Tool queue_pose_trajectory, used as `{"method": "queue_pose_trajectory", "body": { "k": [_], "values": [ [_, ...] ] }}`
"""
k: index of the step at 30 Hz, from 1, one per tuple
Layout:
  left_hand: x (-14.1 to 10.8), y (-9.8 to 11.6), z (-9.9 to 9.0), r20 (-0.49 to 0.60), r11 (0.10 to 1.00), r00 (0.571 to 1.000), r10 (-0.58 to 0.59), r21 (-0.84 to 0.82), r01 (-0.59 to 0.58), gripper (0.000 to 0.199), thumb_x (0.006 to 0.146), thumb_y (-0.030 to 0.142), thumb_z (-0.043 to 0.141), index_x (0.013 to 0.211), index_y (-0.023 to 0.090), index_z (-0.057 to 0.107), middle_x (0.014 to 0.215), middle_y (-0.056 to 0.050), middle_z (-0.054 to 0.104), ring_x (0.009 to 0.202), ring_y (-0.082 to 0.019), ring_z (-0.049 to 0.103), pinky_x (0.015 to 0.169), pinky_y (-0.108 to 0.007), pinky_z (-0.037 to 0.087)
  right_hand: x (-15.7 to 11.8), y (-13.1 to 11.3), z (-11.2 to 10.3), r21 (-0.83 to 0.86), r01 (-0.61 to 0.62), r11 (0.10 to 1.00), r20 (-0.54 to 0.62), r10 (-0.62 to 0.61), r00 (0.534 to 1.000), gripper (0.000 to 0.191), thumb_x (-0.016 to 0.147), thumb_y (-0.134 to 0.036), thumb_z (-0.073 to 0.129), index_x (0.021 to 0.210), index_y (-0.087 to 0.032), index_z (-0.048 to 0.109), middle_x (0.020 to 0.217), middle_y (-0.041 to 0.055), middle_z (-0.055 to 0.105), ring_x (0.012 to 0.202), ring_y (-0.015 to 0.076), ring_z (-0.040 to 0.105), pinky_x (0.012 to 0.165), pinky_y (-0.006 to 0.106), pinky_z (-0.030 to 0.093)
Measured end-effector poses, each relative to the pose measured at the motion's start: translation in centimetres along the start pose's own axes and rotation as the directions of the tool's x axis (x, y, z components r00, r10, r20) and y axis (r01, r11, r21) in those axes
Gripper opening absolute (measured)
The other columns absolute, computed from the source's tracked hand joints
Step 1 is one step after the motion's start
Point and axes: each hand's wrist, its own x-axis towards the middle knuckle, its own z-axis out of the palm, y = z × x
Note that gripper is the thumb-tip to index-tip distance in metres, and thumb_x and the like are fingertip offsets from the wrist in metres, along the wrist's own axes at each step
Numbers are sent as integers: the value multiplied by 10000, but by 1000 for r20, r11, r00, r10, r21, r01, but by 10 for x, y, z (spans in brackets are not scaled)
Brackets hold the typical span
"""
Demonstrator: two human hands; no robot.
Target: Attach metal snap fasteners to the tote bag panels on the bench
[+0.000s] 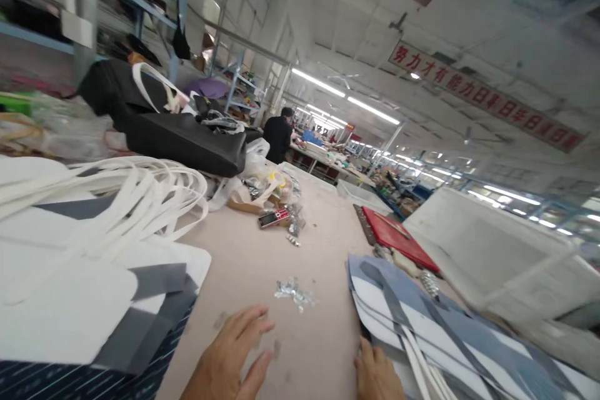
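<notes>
My left hand hovers low over the table with its fingers and thumb apart and nothing in it. Just beyond its fingertips lies a small scatter of shiny silvery metal pieces, too small to name. At the lower right, my right hand is beside the left edge of a stack of blue-grey and white flat panels. Its fingers are curled and close together; whether they grip the stack's edge is hidden. White straps and dark grey strips lie on these panels.
White panels with looped white straps are piled on the left. A red-and-black phone lies near plastic bags. A black bag-like item, a red folder and a white bin stand around; another person is farther back.
</notes>
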Motion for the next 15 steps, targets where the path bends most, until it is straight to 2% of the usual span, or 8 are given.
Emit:
{"method": "queue_pose_trajectory", "body": {
  "k": [2, 5, 9, 11, 15],
  "values": [
    [22, -3, 23, 46, 982, 992, -118, -146, 123, 237, 904, 295, 642, 1087, 302, 791, 1168, -31, 830, 1075, -196, 791, 974, -285, 641, 10, -13, -14, 12, 14, 1000, 53, -14, 998, 449, 985, -172, 474, 1359, -207, 720, 1226, 153, 792, 1093, 307, 768, 929, 372, 587],
    [40, -20, 49, 147, 890, 935, -323, -288, 353, 237, 924, 375, 605, 996, 264, 801, 998, -30, 850, 902, -200, 816, 830, -272, 672, 39, -41, -39, 153, 45, 987, 67, -56, 996, 450, 1019, -170, 462, 1396, -193, 707, 1326, 148, 766, 1246, 295, 716, 1056, 361, 538],
    [32, -48, 67, 194, 811, 876, -441, -333, 482, 297, 947, 476, 577, 944, 263, 784, 839, 10, 828, 759, -181, 801, 688, -204, 642, 103, -89, -57, 368, 56, 928, 95, -98, 991, 427, 1024, -168, 465, 1366, -113, 715, 1334, 170, 760, 1288, 296, 691, 1132, 373, 482],
    [22, -59, 70, 235, 802, 869, -436, -335, 494, 270, 935, 492, 610, 926, 281, 778, 819, 27, 819, 725, -174, 789, 678, -190, 631, 139, -113, -54, 393, 69, 917, 100, -117, 988, 423, 1026, -174, 474, 1378, -115, 703, 1341, 163, 757, 1283, 284, 692, 1139, 365, 469],
    [11, -69, 74, 259, 863, 917, -305, -333, 381, 197, 968, 449, 624, 991, 320, 771, 882, 41, 824, 769, -152, 788, 716, -147, 614, 198, -156, -39, 392, 80, 916, 111, -133, 985, 425, 1059, -209, 468, 1429, -111, 654, 1366, 184, 734, 1301, 281, 674, 1117, 363, 464]
  ]
}}
